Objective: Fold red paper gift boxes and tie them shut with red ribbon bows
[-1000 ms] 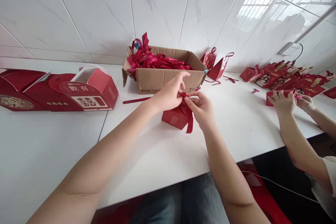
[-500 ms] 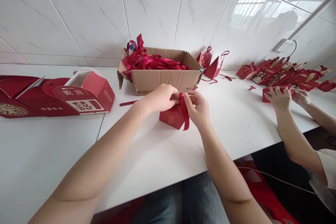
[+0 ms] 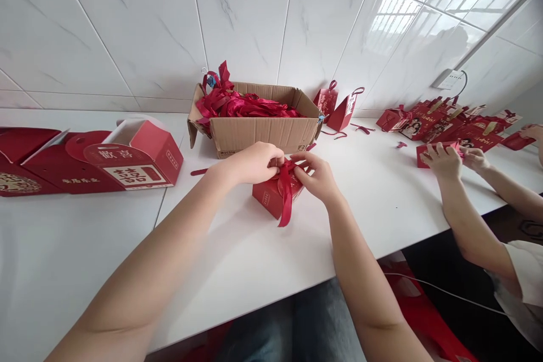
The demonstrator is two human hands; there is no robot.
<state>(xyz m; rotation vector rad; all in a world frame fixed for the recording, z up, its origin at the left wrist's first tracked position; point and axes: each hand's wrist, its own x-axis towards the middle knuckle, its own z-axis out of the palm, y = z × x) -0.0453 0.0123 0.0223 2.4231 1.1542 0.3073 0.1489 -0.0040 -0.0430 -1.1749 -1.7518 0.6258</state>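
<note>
A small red gift box [image 3: 266, 199] rests on the white table in front of me. Red ribbon [image 3: 287, 198] crosses its top, and one tail hangs down the near side. My left hand [image 3: 261, 163] is closed at the top left of the box, its fingertips pinching the ribbon. From the other side, my right hand [image 3: 317, 176] has its thumb and fingers closed on the ribbon at the top right. My fingers cover part of the knot.
Behind stands a cardboard carton [image 3: 263, 133] full of red ribbons. Red boxes with open flaps [image 3: 139, 153] line the left. Two triangular red boxes [image 3: 341, 113] stand by the wall. At right, a co-worker's hands [image 3: 445, 161] hold another red box, near several decorated boxes [image 3: 441, 124].
The box has turned slightly, and the ribbon tail now hangs over its near side, further left. My right hand has shifted a little lower. The view has tilted slightly.
</note>
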